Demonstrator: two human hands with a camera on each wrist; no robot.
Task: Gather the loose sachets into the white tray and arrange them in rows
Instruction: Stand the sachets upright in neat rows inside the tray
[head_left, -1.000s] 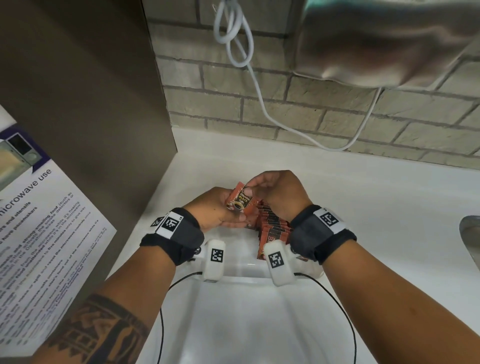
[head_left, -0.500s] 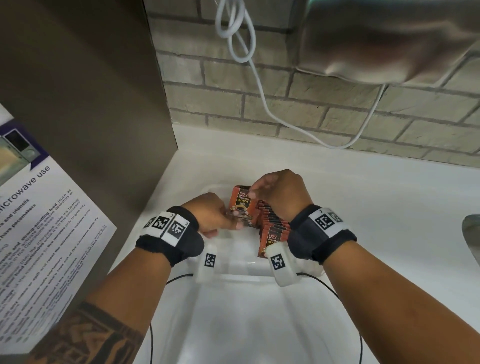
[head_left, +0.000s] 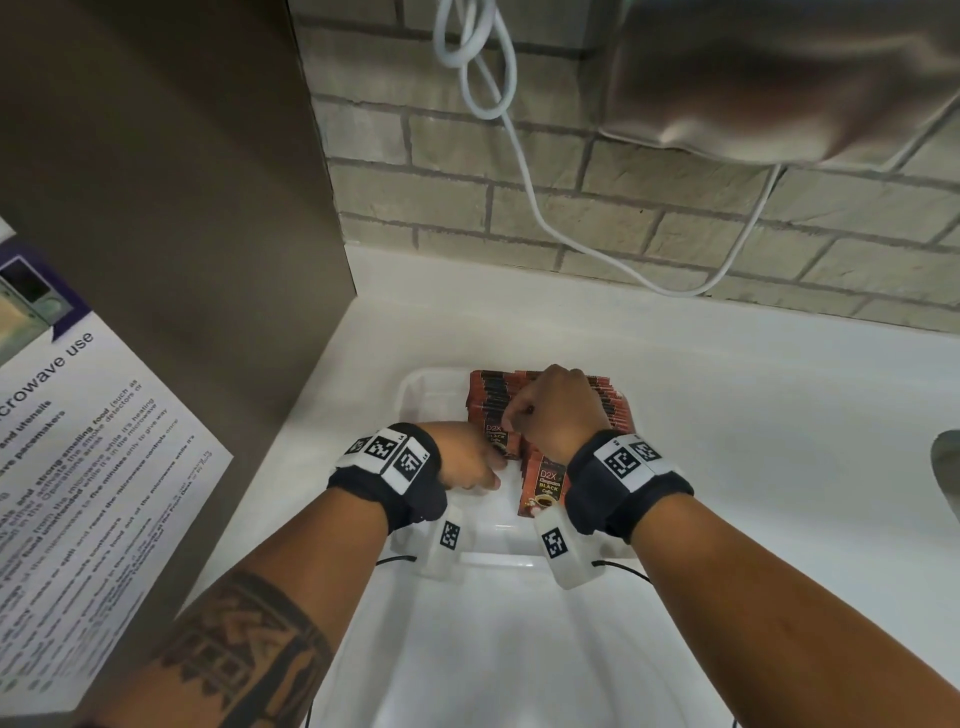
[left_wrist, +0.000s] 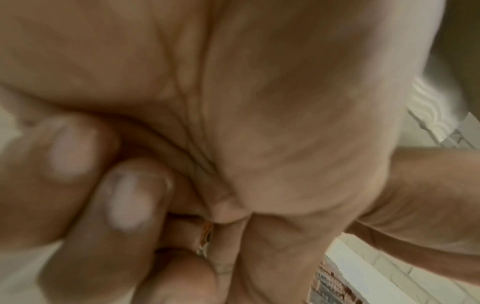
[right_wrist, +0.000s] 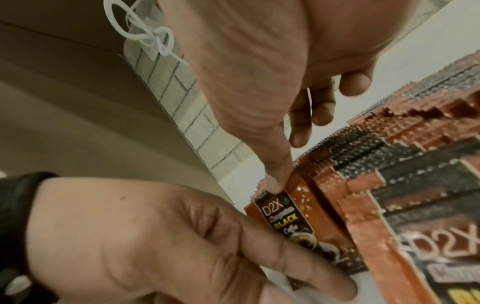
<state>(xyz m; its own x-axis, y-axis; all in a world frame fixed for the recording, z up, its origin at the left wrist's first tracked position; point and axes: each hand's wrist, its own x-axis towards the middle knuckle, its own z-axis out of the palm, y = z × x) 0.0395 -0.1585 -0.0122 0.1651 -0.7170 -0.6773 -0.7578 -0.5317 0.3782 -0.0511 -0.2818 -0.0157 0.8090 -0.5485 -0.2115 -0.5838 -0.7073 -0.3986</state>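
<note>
A white tray on the counter holds orange-and-black coffee sachets standing in two rows. One more sachet stands upright at the front of the left row. My left hand pinches its lower part, and my right hand pinches its top edge. In the right wrist view the right hand's thumb sits on the sachet's top, the left hand holds it from below, and the rows run off to the right. The left wrist view shows my left hand with curled fingers and only a sliver of sachet.
A brown cabinet side with a microwave notice walls off the left. Behind the tray is a brick wall with a hanging white cable and a steel dispenser. A second white bin lies nearest me. A sink edge shows at the right.
Both hands brought the sachet down from above the tray and stood it upright at the front of the left row. My left wrist dropped lower.
</note>
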